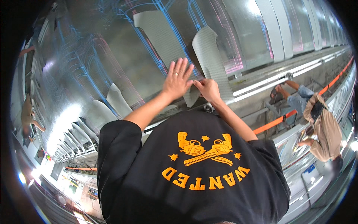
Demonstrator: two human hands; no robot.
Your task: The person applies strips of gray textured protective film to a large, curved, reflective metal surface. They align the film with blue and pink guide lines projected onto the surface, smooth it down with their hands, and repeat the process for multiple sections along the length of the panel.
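A long pale grey ribbed fabric piece [161,35] lies on the glossy table [123,71], which carries blue and pink lines. My left hand [177,79] rests flat near its lower end, fingers spread, a ring on one. Just to the right, my right hand [208,89] is closed in a pinch at the piece's near edge; its fingertips partly hide what they grip. A second grey ribbed piece [212,61] lies beside it, passing behind my right hand. Its lower end hangs toward the table edge.
White rails [274,82] and an orange strip [276,124] run along the near side. More grey pieces [116,98] hang over the edge at left. A co-worker in tan clothing [323,115] stands at right; another person [30,114] is at far left.
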